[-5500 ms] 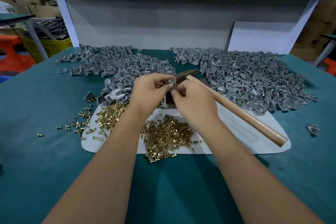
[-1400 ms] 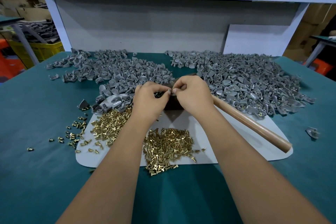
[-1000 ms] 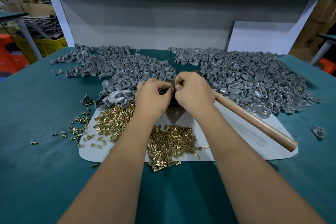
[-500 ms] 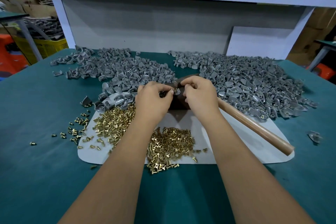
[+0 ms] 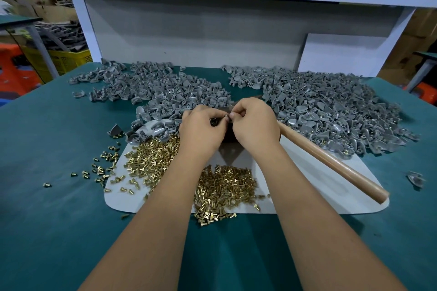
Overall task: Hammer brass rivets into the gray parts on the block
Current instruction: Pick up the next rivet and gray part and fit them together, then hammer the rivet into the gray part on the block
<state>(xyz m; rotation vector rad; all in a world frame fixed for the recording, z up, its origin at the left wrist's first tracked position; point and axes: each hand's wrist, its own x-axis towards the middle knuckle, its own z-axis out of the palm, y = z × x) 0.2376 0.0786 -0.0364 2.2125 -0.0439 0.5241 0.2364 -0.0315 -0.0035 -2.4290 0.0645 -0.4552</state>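
— Left hand (image 5: pixel 201 130) and right hand (image 5: pixel 254 125) meet over the dark block (image 5: pixel 228 136), fingers curled, thumb and forefinger tips pinched together at one small spot; what sits between them is too small to make out, likely a gray part taking a rivet.

— So which step is this?

— Loading, I'd judge, not striking; the hammer (image 5: pixel 331 158) lies untouched on the white mat (image 5: pixel 319 186), its wooden handle slanting out to the right, its head hidden behind the right hand.

— And the stock?

— Brass rivets (image 5: pixel 224 186) are heaped on the mat just under the wrists, with a second heap to the left and strays on the green surface (image 5: pixel 47 220); gray parts (image 5: pixel 331 111) are piled in two big spreads behind the hands.

— Next move?

— Seat the piece square on the block; keep the left hand steadying it; free the right hand for the handle, fingertips kept out from under the blow.
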